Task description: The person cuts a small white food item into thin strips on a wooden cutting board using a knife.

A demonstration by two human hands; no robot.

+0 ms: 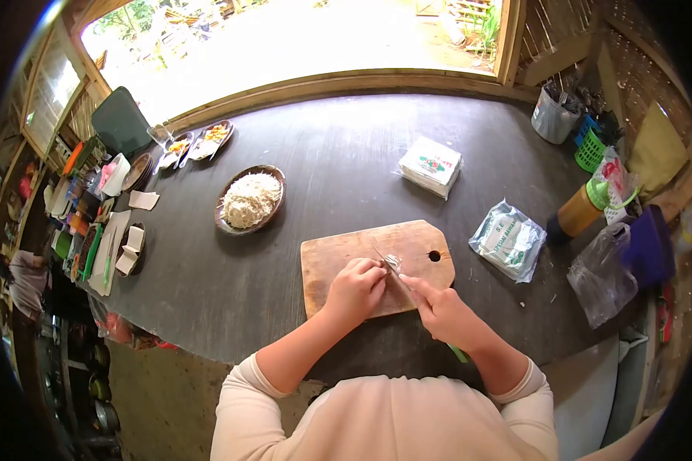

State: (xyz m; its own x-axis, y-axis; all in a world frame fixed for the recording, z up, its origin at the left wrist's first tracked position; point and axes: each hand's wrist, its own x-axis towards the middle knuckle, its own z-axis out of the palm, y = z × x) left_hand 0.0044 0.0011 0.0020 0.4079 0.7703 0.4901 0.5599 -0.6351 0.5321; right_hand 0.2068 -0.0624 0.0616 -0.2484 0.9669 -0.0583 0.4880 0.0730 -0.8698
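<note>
A wooden cutting board point(327, 265) with a cut-off corner and a dark hole lies on the dark table before me. My right hand point(442, 311) is closed round a knife point(393, 267), its blade slanting over the board. A bit of green, perhaps the handle's end, shows below that hand. With fingers bent and pressed together, my left hand point(355, 290) rests on the board just left of the blade. What those fingers hold is hidden. Small whitish pieces point(393, 260) lie beside the blade.
A brown bowl of shredded white food point(250, 201) stands left of the board. Two white packets, one stacked point(430, 165) and one flatter point(509, 240), lie to the right. A bottle point(580, 209), baskets and a plastic bag line the right edge. Plates of food point(210, 140) are at the far left.
</note>
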